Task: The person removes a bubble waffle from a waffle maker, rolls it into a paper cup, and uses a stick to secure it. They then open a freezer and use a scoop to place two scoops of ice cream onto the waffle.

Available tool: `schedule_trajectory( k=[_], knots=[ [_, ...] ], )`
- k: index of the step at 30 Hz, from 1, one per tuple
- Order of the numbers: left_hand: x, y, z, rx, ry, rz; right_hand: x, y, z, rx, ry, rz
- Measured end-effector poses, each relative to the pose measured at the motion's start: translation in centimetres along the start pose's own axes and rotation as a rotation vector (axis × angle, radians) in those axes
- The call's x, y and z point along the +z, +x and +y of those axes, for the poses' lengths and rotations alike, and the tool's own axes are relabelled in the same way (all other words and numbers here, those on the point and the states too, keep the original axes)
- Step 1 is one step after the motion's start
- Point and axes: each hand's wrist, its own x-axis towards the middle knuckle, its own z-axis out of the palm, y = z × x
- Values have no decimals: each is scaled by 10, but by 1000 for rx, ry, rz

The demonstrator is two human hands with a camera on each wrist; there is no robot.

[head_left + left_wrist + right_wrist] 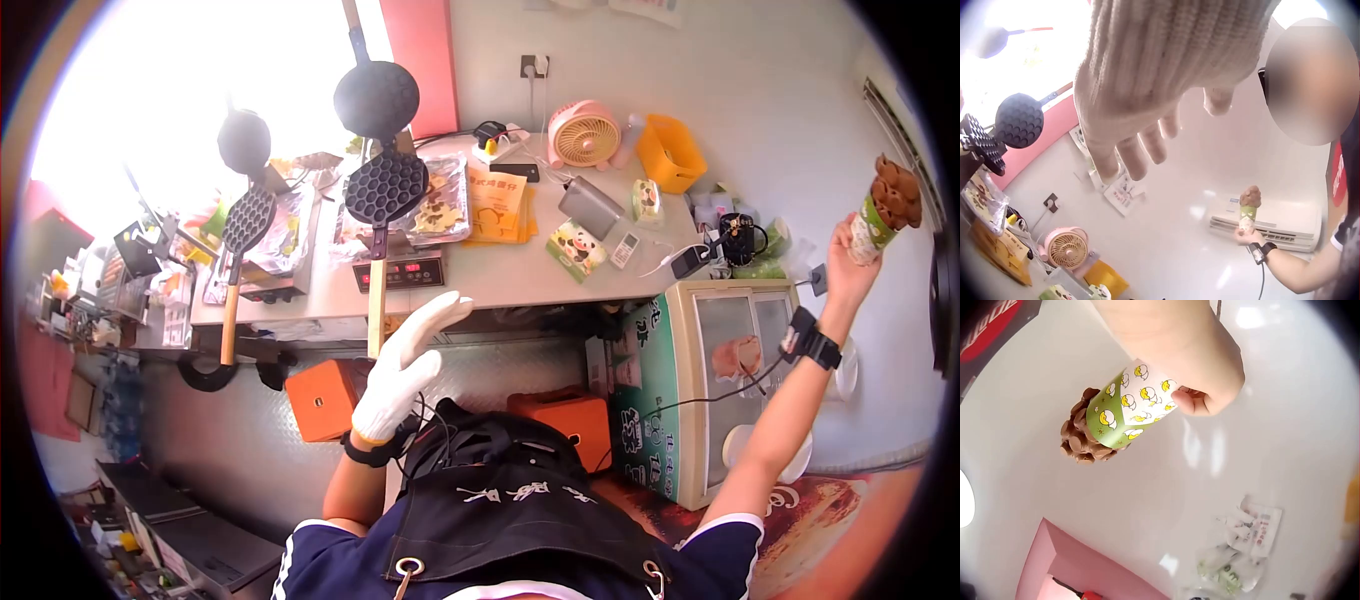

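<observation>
My bare right hand [853, 258] grips a green and white paper cone sleeve [869, 232], raised at the far right. A brown bubble waffle [893, 197] sticks out of its top. The right wrist view shows the sleeve [1129, 406] with yellow chick prints, the hand [1200, 369] curled round its narrow end. In a white knit glove, my left hand [403, 370] hangs in front of the counter, fingers extended and holding nothing. Nearest to it is the wooden handle [377, 300] of an open round waffle iron [386, 187].
A second waffle iron [249, 219] stands to the left. On the counter [500, 283] are a foil tray [440, 200], orange paper bags [497, 205], a pink fan [584, 135] and a yellow basket [671, 153]. A glass-door cabinet [740, 370] stands below the right arm.
</observation>
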Motion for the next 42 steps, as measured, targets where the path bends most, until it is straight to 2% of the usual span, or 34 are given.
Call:
schedule_trajectory(
  k=[1, 4, 6, 7, 9, 11, 12, 13, 17, 19, 21, 23, 25, 27, 28, 29, 31, 32, 33, 35, 36, 38, 40, 42],
  knots=[
    [5, 7, 0, -13, -38, -7, 12, -16, 36, 5, 11, -35],
    [24, 34, -19, 16, -258, 97, 52, -82, 159, 51, 165, 19],
    [34, 59, -28, -5, -487, 153, 92, -125, 234, 154, 222, 267],
    [35, 72, -32, -10, -488, 149, 113, -147, 267, 178, 174, 363],
    [31, 95, -49, -57, -861, 231, 110, -185, 329, 213, 200, 33],
    [22, 106, -55, -72, -1109, 268, 139, -217, 365, 353, 230, 64],
    [12, 106, -74, 104, -1073, 210, 146, -228, 379, 358, 235, 24],
    [1, 99, -91, 113, -1120, 194, 148, -240, 392, 365, 240, -14],
    [-36, 79, -85, 123, -1120, 104, 155, -270, 421, 357, 114, 35],
    [-53, 74, -84, 99, -1123, 67, 160, -273, 422, 437, 101, 131],
    [-66, 72, -85, 54, -1140, 30, 157, -273, 418, 399, -197, -145],
    [-77, 72, -86, -4, -1166, -18, 162, -272, 410, 461, -290, -136],
    [-82, 74, -88, -76, -1212, -80, 171, -267, 401, 362, -843, -413],
    [-81, 84, -85, -207, -1288, -93, 178, -266, 403, 373, -944, -434],
    [-75, 88, -82, -377, -1329, 141, 179, -264, 405, 349, -1007, -464],
    [-72, 92, -86, -378, -1333, 151, 178, -263, 408, 326, -1069, -495],
    [-66, 101, -95, -362, -1135, 138, 171, -262, 420, 354, -1013, -475],
    [-66, 104, -103, -308, -1353, 48, 159, -263, 428, 433, -912, -367],
    [-68, 105, -121, -206, -1362, 51, 147, -263, 437, 510, -809, -260],
    [-65, 114, -144, -259, -931, 424, 115, -259, 455, 530, -753, -217],
    [-55, 123, -128, -226, -751, 519, 94, -256, 465, 522, -832, -215],
    [-57, 126, -154, -204, -665, 506, 46, -253, 493, 528, -905, -219],
    [-46, 134, -174, -219, -640, 536, -3, -252, 536, 708, -523, -13],
    [-37, 142, -192, -280, -597, 569, -23, -242, 549, 715, -452, 0]
  ],
)
